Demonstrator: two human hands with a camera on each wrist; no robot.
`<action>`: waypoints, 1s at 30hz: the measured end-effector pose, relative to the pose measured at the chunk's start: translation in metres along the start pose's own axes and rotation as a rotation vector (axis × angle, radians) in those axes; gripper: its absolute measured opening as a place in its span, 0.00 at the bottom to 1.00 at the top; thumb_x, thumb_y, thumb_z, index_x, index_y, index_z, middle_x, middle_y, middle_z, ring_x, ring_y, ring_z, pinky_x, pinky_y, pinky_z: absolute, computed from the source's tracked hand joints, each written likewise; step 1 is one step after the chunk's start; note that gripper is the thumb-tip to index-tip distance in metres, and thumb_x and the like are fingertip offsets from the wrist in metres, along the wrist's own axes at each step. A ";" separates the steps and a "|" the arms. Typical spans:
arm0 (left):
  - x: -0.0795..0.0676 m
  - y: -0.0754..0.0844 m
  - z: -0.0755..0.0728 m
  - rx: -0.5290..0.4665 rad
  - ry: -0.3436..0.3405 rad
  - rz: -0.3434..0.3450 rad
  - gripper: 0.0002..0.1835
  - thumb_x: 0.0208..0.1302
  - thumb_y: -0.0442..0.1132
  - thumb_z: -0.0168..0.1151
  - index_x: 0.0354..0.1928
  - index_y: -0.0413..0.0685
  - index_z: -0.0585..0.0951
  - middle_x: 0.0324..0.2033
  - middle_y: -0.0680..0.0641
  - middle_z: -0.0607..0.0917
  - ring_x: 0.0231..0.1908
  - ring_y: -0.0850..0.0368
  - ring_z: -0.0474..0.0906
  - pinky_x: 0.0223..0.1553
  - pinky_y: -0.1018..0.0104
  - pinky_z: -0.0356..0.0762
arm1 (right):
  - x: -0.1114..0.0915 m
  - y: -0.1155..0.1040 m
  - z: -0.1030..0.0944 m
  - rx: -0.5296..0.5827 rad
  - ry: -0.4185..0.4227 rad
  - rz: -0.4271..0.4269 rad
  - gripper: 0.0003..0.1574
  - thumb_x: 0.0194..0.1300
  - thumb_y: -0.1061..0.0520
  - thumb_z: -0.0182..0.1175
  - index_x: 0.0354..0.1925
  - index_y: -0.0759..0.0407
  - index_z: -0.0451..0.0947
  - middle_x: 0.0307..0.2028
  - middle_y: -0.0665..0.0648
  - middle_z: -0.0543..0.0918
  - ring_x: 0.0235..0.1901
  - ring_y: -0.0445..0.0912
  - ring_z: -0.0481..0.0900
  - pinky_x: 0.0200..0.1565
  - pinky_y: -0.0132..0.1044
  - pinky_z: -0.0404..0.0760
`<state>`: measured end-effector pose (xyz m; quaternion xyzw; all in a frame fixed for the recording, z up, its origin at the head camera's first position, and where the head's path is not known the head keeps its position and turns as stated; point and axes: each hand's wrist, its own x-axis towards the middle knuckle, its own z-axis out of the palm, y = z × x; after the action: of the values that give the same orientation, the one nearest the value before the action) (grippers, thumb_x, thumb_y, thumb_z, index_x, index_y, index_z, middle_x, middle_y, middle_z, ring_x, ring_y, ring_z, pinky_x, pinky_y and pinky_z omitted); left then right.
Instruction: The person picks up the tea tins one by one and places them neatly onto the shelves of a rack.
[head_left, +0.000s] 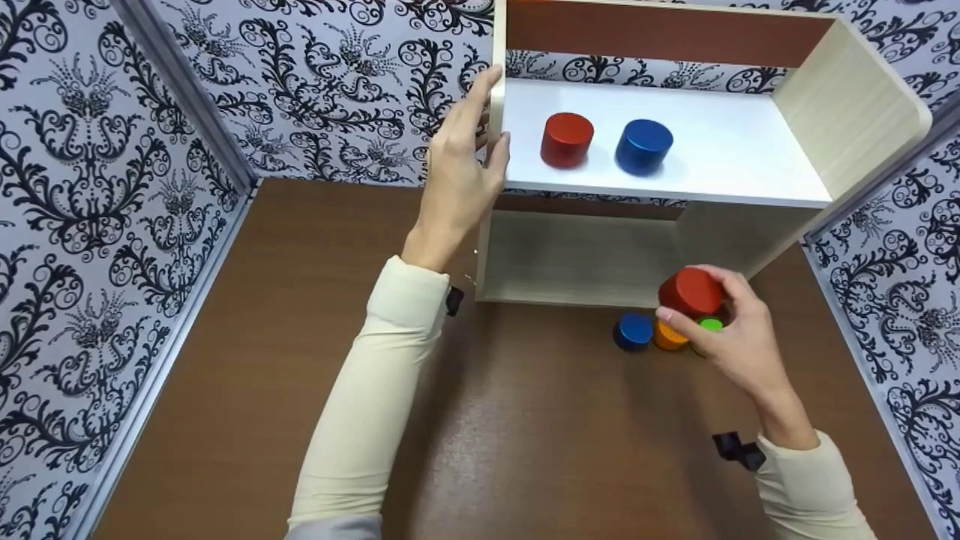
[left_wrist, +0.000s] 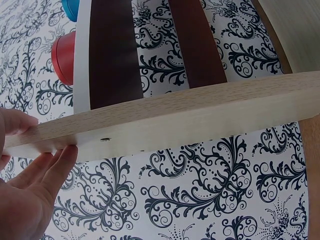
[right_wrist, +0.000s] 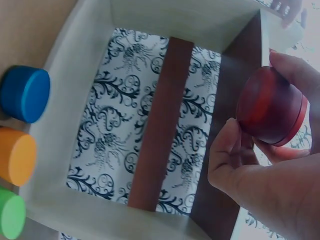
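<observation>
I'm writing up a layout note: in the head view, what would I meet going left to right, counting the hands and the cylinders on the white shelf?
Left hand gripping the side panel → red cylinder → blue cylinder → right hand holding another red cylinder.

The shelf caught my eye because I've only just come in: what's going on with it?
A person's left hand grips a side panel of the shelf. Their right hand holds a red tin in front of it. A second red tin and a blue tin stand on the white board; another blue tin, an orange tin and a green tin stand in a row on the brown surface.
</observation>
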<state>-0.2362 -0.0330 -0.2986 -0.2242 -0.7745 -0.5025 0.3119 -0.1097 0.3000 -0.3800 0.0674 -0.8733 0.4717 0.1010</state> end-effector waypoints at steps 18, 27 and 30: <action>0.000 0.000 0.000 -0.033 0.000 -0.017 0.35 0.65 0.23 0.61 0.74 0.40 0.66 0.60 0.36 0.77 0.60 0.50 0.76 0.54 0.72 0.83 | 0.019 -0.025 -0.027 0.003 0.091 -0.044 0.38 0.59 0.63 0.73 0.66 0.61 0.72 0.56 0.52 0.76 0.50 0.47 0.75 0.48 0.18 0.81; 0.000 0.000 0.000 -0.023 0.002 -0.004 0.35 0.64 0.23 0.62 0.73 0.39 0.66 0.61 0.36 0.77 0.60 0.50 0.76 0.54 0.72 0.83 | 0.033 -0.034 -0.036 0.011 0.130 -0.052 0.38 0.58 0.64 0.74 0.65 0.61 0.73 0.56 0.52 0.77 0.51 0.47 0.75 0.49 0.18 0.79; 0.000 0.001 0.001 -0.019 0.005 0.002 0.35 0.64 0.23 0.62 0.73 0.39 0.67 0.61 0.36 0.77 0.60 0.50 0.76 0.54 0.72 0.83 | 0.038 -0.036 -0.040 0.017 0.136 -0.053 0.38 0.58 0.65 0.74 0.65 0.61 0.73 0.56 0.52 0.77 0.51 0.47 0.75 0.50 0.19 0.79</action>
<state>-0.2362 -0.0321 -0.2982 -0.2267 -0.7688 -0.5100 0.3123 -0.1340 0.3128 -0.3204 0.0593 -0.8583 0.4797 0.1723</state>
